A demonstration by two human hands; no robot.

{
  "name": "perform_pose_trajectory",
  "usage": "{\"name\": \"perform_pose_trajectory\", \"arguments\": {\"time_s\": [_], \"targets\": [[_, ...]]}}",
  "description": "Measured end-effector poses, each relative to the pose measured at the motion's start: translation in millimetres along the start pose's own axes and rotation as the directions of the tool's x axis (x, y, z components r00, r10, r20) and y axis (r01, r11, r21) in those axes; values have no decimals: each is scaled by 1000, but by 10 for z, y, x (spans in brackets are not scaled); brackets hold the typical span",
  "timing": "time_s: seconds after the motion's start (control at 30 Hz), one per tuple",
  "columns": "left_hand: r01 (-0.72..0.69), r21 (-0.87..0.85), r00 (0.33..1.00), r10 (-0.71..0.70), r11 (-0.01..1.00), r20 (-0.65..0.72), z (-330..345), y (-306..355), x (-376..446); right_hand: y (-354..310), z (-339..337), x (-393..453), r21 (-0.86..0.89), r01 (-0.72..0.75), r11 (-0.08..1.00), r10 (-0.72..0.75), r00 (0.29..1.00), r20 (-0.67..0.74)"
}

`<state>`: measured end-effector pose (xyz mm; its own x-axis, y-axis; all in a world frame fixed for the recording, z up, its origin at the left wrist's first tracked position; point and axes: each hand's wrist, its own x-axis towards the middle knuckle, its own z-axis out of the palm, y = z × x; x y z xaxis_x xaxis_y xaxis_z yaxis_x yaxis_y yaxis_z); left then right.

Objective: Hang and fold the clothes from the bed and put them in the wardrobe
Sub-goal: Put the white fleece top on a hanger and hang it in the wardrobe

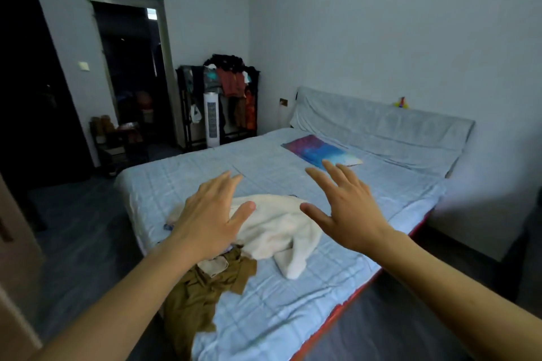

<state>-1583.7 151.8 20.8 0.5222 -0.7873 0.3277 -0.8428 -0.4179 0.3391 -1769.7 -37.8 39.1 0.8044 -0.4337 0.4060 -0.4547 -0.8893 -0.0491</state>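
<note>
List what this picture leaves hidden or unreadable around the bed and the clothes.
1. Head view: the left hand covers part of the white garment and whatever lies under it in the pile.
2. The olive garment hangs over the bed edge; the left forearm hides its lower part.
3. The doorway is too dark to read.
4. Clothes on the rack are too small to identify.
5. No wardrobe can be clearly identified.

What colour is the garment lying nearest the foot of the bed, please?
Olive brown: the crumpled garment shows best in the head view, beside a cream-white one.
</note>
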Motion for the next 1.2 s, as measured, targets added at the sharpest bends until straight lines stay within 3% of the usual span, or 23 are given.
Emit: {"name": "perform_pose_trajectory", "arguments": {"time_s": [0.6,0.8,1.2], "targets": [[64,-25,989,-59,998,139,1904,1301,1771,2533,1041,596,152,-148,977,124,979,159],[79,-24,990,-76,997,115,2156,1210,2366,2936,1406,993,169,-159,973,127,974,187],[52,-62,987,-42,997,158,3028,361,3749,3173,2301,2241,125,-209,970,165,942,291]]}}
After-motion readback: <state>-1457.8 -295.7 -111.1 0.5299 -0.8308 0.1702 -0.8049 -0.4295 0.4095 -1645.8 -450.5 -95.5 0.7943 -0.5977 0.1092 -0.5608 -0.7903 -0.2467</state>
